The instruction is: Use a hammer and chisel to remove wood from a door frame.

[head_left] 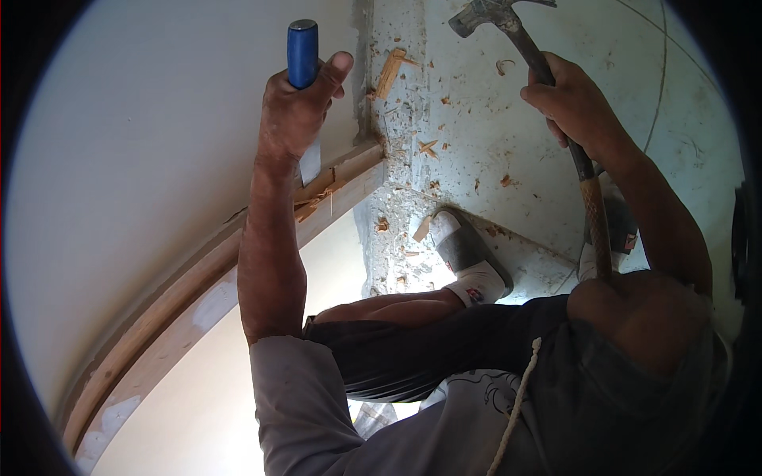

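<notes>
My left hand (pixel 295 119) is wrapped round the blue handle of a chisel (pixel 302 54), its thumb lying along the side. Below the fist, the chisel's flat metal blade meets a wooden door frame (pixel 349 170), where splintered wood curls up from a cut. My right hand (pixel 575 103) grips a claw hammer (pixel 528 44) partway along its dark shaft. The hammer head is raised at the top of the view, to the right of the chisel and apart from it. The hammer's worn lower handle hangs down past my wrist.
A pale wall (pixel 159 119) rises along the left, beside the frame. Wood chips and a larger wood offcut (pixel 390 73) lie scattered on the dusty floor (pixel 476 119). My sandalled foot (pixel 468 250) stands near the frame. A cable (pixel 660 79) runs across the floor at the right.
</notes>
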`<state>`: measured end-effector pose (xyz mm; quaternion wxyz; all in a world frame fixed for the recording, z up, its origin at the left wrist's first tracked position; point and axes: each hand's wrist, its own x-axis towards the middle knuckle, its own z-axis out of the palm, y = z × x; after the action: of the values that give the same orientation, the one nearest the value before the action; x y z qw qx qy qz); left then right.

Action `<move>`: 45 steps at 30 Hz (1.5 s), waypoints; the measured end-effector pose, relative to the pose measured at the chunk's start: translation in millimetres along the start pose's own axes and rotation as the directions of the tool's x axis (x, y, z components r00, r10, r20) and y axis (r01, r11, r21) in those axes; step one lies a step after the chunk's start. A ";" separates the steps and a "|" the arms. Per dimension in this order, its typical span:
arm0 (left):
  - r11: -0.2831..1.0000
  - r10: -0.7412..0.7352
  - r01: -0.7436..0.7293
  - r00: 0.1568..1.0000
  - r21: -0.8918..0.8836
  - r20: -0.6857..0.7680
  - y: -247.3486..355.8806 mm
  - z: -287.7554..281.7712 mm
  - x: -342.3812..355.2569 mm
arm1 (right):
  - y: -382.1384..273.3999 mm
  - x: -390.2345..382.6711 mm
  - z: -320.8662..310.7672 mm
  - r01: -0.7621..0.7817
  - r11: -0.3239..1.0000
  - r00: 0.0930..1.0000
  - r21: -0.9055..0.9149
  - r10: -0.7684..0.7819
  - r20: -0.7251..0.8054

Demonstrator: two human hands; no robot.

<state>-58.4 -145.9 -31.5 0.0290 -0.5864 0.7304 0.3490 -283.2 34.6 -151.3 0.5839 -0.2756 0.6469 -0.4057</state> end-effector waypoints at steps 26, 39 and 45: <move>0.986 0.151 -0.155 0.986 0.066 0.066 -1.0 20.5 -1.8 | -36.2 -21.6 -12.4 0.189 0.976 0.982 0.107 -0.184 -0.051; 0.987 0.115 -0.122 0.991 0.102 0.074 -9.5 22.5 3.4 | -101.6 -28.9 -32.6 0.335 0.937 0.912 0.101 -0.350 0.213; 0.994 0.057 -0.067 0.991 0.083 0.121 -11.1 21.4 9.5 | -71.6 -17.7 -5.8 0.467 0.863 0.884 -0.191 -0.452 0.117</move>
<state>-59.4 -143.0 -57.1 0.0869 -0.5397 0.7598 0.3519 -294.3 13.3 -81.4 0.4589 -0.4964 0.5822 -0.4517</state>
